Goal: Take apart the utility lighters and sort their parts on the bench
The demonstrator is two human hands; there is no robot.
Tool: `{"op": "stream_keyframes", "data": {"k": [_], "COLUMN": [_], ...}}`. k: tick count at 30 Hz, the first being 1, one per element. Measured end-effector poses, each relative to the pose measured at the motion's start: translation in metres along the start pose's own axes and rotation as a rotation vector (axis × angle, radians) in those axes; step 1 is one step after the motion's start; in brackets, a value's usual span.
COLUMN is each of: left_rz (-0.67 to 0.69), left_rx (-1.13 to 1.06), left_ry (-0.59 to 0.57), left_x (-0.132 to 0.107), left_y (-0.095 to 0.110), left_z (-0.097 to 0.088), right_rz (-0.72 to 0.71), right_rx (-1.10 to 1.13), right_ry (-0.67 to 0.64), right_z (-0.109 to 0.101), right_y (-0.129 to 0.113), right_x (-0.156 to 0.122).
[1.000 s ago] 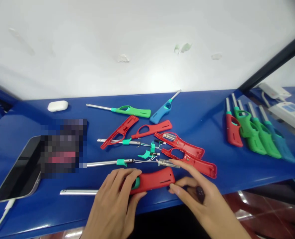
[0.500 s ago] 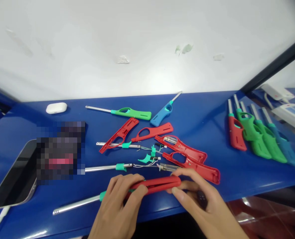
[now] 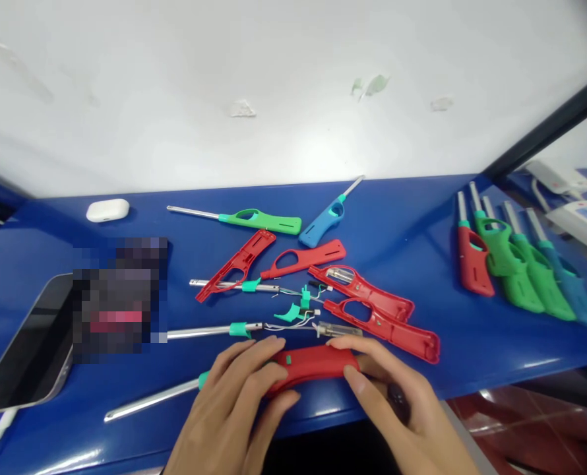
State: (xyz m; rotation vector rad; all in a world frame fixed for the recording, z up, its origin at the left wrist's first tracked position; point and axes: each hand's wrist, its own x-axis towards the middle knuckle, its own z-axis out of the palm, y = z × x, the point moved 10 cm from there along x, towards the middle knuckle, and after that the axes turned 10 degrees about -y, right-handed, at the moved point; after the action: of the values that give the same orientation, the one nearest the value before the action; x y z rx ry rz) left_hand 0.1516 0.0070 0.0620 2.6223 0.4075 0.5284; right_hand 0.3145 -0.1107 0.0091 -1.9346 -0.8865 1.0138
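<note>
Both hands grip one red long-nosed lighter (image 3: 313, 364) at the near edge of the blue table (image 3: 412, 218). My left hand (image 3: 234, 402) wraps the front of its red handle, by the teal collar. My right hand (image 3: 397, 402) pinches the handle's rear end. The lighter's metal tube (image 3: 150, 401) points left and slightly toward me. Just beyond my fingers lie loose lighter parts: open red shell halves (image 3: 372, 310), metal tubes with teal collars (image 3: 209, 331), a teal trigger and thin wires (image 3: 298, 310).
A green lighter (image 3: 254, 220) and a blue lighter (image 3: 326, 221) lie farther back. A row of whole lighters (image 3: 516, 270) sits at the right. At the left are a phone (image 3: 26, 349) on a cable and a white earbud case (image 3: 107, 210).
The red lighter has been rolled in my hands and its tube swung from level to angled toward me. Both hands kept their grip.
</note>
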Motion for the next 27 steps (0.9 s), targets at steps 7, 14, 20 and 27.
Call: {"op": "stream_keyframes", "data": {"k": [7, 14, 20, 27], "left_rz": [-0.036, -0.004, 0.009, -0.001], "left_rx": [0.083, 0.017, 0.001, -0.003], "left_ry": [0.008, 0.070, 0.019, 0.025], "left_x": [-0.001, -0.004, -0.006, -0.007], "left_y": [-0.001, -0.001, -0.002, -0.002], "left_z": [0.003, 0.002, 0.006, 0.008], "right_rz": [-0.050, -0.044, 0.011, 0.054], "right_rx": [0.058, 0.047, 0.039, 0.116], "right_ry": [-0.037, -0.036, -0.049, 0.017], "right_z": [0.002, 0.002, -0.001, -0.010], "right_y": [-0.001, 0.003, 0.018, 0.011], "right_x": [0.001, 0.001, -0.004, -0.005]}}
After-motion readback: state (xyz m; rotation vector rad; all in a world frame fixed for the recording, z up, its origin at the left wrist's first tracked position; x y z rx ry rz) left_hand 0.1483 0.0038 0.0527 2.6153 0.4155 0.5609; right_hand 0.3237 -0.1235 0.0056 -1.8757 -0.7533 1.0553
